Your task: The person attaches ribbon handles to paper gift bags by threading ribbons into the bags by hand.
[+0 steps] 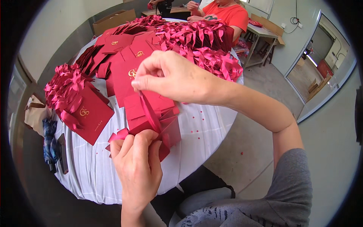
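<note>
A red paper gift bag (171,130) stands at the table's near side, its mouth partly spread. My left hand (137,162) grips its near edge, fingers closed round it, with a loop of ribbon (120,135) showing beside the knuckles. Above the bag, my right hand (172,77) pinches the upper end of a dark pink ribbon (150,113), drawn taut down into the bag. Where the ribbon's lower end passes is hidden by my left fingers. Flat red bags with gold emblems (124,75) lie just beyond both hands.
Finished-looking bags with ribbon handles (90,113) are stacked at the left. More ribboned bags (200,34) pile up at the far right. Small red dots (198,131) dot the white tablecloth (204,151). A folded umbrella (51,142) hangs left; a person in orange (230,17) sits across.
</note>
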The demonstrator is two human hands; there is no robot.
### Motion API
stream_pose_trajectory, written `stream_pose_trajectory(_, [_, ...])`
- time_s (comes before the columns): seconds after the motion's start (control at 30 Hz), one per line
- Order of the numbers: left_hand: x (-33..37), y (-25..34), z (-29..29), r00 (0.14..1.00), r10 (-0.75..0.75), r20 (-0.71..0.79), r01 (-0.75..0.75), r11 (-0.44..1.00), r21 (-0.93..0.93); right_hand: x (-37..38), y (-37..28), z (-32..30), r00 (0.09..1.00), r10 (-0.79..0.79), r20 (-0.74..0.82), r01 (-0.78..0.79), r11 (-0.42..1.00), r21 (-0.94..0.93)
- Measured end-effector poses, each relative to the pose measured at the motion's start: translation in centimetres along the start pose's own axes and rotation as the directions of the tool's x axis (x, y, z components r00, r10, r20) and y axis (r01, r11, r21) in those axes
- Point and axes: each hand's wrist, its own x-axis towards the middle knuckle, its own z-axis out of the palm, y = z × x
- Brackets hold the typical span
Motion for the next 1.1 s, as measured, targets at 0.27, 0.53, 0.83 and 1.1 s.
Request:
stream_pose_trajectory(0.27, [0.2, 0.5, -0.6, 0.996, 0.064, 0.068, -0.067, 0.997, 0.040, 2.3, 0.8, -0.3, 0.988, 0.056, -0.146, -0.060, 0.998, -0.024])
stream_pose_trajectory(0.53, [-0.6, 0.1, -0.1, 0.998, 0.056, 0.018, -0.057, 0.997, 0.056, 1.7, 4.0, -0.8, 0.982, 0.189, -0.012, -0.185, 0.972, 0.148])
stream_pose_trajectory(0.83, [-0.6, 0.0, -0.1, 0.996, 0.081, 0.039, -0.084, 0.994, 0.070, -4.9, 3.3, -1.2, 0.755, 0.488, 0.437, -0.500, 0.861, -0.098])
stream_pose_trajectory(1.1, [-0.2, 0.6, -0.3, 0.998, 0.031, 0.061, -0.033, 0.999, 0.034, -4.7, 0.9, 1.3, 0.909, 0.307, 0.283, -0.407, 0.800, 0.441])
